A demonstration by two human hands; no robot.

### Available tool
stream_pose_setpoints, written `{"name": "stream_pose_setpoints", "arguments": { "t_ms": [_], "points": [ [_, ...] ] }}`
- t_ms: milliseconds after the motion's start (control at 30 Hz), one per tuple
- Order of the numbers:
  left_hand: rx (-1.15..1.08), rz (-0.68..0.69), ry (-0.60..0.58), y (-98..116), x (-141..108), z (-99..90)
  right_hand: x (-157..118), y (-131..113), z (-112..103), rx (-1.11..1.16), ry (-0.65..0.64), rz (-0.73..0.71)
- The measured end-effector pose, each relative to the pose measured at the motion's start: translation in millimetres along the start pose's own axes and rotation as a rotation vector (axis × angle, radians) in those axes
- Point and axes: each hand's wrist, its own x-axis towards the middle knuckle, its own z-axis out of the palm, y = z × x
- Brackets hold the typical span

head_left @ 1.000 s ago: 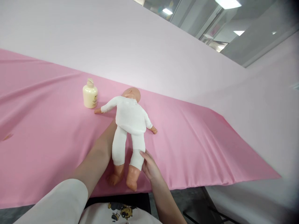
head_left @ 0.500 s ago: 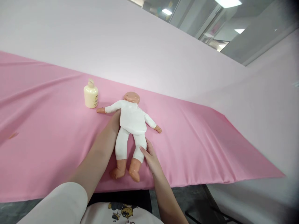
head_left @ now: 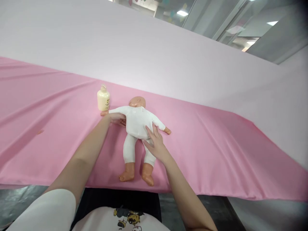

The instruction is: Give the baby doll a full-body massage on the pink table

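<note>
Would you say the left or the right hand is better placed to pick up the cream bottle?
Left, probably. The left hand lies by the doll's outstretched arm, close to the bottle; the right hand rests on the doll's waist, farther off.

The doll [head_left: 136, 123] lies on the counter [head_left: 216, 150] before me; the bottle [head_left: 103, 98] stands left of its head.

I see 1 baby doll [head_left: 136, 123] lying on its back on the pink cloth [head_left: 216, 144], head away from me and turned to one side, feet near the cloth's front edge. It wears a white top and white leggings; the bare head, hands and 2 feet are peach plastic. Both arms are spread out sideways, and the legs lie straight, slightly apart.
</note>
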Motion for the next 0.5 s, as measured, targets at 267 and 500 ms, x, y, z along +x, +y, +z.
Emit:
{"name": "stream_pose_setpoints", "arguments": {
  "t_ms": [267,500],
  "points": [
    [-0.405,0.157,0.265,40,-43,-60.5,40,-30,19,-0.312,-0.257,0.040],
    [-0.653,0.663,0.662,54,-46,-61.8,45,-42,29,-0.311,-0.178,0.052]
  ]
}}
